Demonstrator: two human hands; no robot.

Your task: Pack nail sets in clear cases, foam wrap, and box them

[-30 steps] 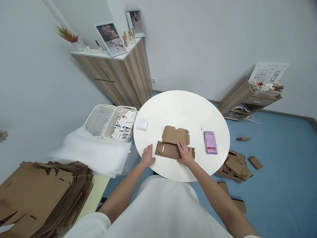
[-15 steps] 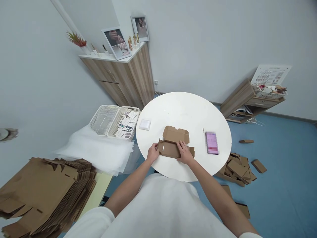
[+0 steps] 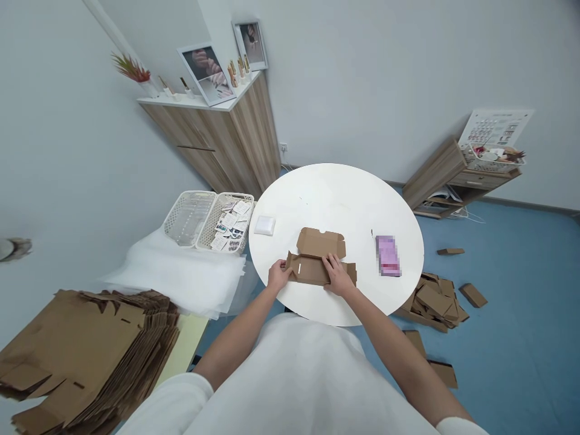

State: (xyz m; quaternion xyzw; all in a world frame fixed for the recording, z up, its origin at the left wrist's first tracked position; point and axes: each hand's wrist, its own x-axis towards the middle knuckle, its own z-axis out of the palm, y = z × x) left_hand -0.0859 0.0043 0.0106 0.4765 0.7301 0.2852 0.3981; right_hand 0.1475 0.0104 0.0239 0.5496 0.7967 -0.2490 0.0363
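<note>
A partly folded brown cardboard box [image 3: 312, 272] lies on the white round table [image 3: 335, 187], its lid panel spread away from me. At its left end, my left hand [image 3: 278, 275] pinches the side flap between thumb and fingers. My right hand [image 3: 338, 277] rests on the box's right part, fingers stretched out flat over the base panel. To the right lies a purple rectangular item [image 3: 388, 256], its surface blurred. A small white packet [image 3: 264, 225] sits at the table's left side.
Flat cardboard blanks [image 3: 86, 350] are stacked at lower left, near white translucent sheets [image 3: 181, 260]. White baskets [image 3: 226, 223] hold cards and clear pieces. Folded boxes [image 3: 437, 302] pile on the blue floor at right. A wooden cabinet [image 3: 217, 133] stands behind left, a shelf unit [image 3: 462, 175] behind right.
The box's left flap has bent slightly outward in my left hand, which has shifted a little left. My right hand stays on the box. The whole view has tilted slightly.
</note>
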